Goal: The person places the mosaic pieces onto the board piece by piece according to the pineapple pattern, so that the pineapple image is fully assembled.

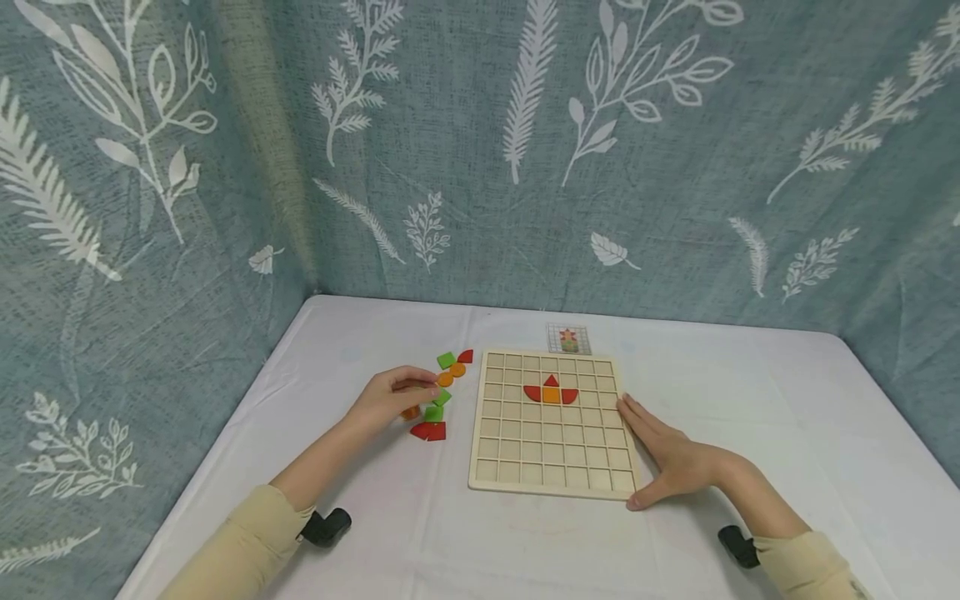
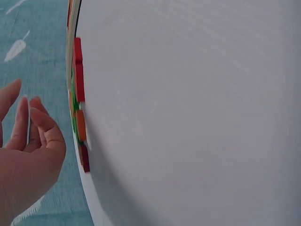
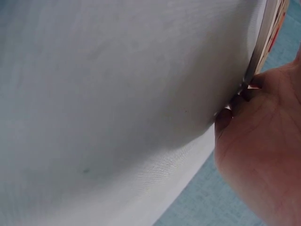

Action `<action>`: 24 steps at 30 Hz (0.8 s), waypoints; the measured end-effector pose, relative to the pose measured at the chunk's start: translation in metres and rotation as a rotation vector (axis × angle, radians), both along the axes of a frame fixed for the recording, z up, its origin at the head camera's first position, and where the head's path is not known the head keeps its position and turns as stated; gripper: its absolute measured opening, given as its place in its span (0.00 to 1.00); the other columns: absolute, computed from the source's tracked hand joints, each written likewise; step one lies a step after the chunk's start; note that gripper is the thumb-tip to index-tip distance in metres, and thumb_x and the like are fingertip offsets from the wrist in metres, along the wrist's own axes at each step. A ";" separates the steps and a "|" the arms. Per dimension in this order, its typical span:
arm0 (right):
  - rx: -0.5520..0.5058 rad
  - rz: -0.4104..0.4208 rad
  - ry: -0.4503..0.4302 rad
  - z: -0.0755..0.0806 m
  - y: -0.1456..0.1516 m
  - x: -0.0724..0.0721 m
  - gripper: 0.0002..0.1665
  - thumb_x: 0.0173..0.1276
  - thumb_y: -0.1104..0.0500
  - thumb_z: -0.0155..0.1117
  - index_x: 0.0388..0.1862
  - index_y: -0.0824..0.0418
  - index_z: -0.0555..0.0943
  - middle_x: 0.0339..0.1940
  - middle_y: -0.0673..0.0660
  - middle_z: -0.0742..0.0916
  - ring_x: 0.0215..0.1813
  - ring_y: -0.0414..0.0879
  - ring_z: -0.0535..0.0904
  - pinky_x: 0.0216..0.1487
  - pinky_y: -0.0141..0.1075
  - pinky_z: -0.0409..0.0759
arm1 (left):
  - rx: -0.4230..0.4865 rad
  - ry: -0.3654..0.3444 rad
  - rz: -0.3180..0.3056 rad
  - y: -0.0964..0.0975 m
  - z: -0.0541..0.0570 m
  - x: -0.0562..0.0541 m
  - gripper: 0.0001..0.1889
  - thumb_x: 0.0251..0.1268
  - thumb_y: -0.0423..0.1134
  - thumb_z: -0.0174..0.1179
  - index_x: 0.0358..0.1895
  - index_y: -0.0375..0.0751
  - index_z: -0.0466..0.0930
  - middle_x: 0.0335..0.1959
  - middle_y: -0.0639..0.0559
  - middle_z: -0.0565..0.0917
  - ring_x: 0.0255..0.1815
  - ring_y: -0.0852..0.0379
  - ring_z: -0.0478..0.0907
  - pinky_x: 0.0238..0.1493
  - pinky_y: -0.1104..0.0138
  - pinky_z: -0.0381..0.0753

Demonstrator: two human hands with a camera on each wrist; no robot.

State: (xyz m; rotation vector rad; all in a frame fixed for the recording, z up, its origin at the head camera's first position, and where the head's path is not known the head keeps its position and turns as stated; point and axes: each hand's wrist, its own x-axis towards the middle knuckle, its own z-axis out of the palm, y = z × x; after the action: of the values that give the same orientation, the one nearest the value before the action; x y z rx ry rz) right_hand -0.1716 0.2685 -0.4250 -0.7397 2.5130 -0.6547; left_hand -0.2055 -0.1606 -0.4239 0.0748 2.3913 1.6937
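My left hand (image 1: 395, 394) hovers over the loose coloured pieces left of the board, its thumb and bent fingers apart with nothing between them in the left wrist view. Beneath and around it lie green squares (image 1: 433, 413), orange discs (image 1: 446, 380), an orange piece (image 1: 409, 412) partly covered by the hand, and red pieces (image 1: 437, 431). A wooden grid board (image 1: 553, 492) holds an orange square (image 1: 551, 395), a red triangle (image 1: 552, 381) above it and a red quarter-circle (image 1: 570, 396) on either side. Along the board's right edge rests my right hand (image 1: 670, 457), fingers extended, thumb by the near corner.
Behind the board lies a small pattern card (image 1: 568, 339) with a coloured figure on a grid. A white cloth covers the table (image 1: 525, 550). Blue-green curtains (image 1: 480, 167) with white leaf prints hang at the back and sides.
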 end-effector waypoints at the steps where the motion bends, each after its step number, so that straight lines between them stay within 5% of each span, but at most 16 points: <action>1: 0.000 0.002 -0.002 0.000 -0.001 0.000 0.81 0.46 0.33 0.76 0.78 0.68 0.34 0.78 0.68 0.39 0.77 0.68 0.36 0.66 0.69 0.47 | -0.013 -0.001 -0.001 -0.004 0.000 0.002 0.19 0.65 0.42 0.65 0.54 0.35 0.80 0.46 0.48 0.84 0.44 0.53 0.79 0.42 0.65 0.77; 12: -0.010 0.017 0.000 0.002 -0.003 0.001 0.81 0.46 0.35 0.78 0.77 0.70 0.34 0.78 0.71 0.39 0.76 0.69 0.36 0.68 0.66 0.48 | -0.179 0.068 -0.007 -0.035 0.001 0.009 0.19 0.62 0.42 0.66 0.52 0.35 0.82 0.48 0.45 0.83 0.44 0.51 0.77 0.38 0.63 0.78; 24: -0.018 0.007 -0.007 0.002 -0.004 0.003 0.82 0.45 0.34 0.77 0.77 0.69 0.34 0.78 0.69 0.38 0.76 0.69 0.36 0.67 0.68 0.47 | -0.323 0.121 0.017 -0.045 -0.001 0.009 0.18 0.59 0.38 0.68 0.51 0.33 0.81 0.42 0.44 0.82 0.42 0.50 0.75 0.40 0.63 0.75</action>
State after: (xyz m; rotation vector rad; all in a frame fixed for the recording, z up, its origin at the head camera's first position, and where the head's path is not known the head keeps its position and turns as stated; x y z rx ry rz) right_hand -0.1685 0.2648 -0.4231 -0.7510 2.4999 -0.6774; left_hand -0.1961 -0.2053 -0.4245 0.1082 2.7287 1.3217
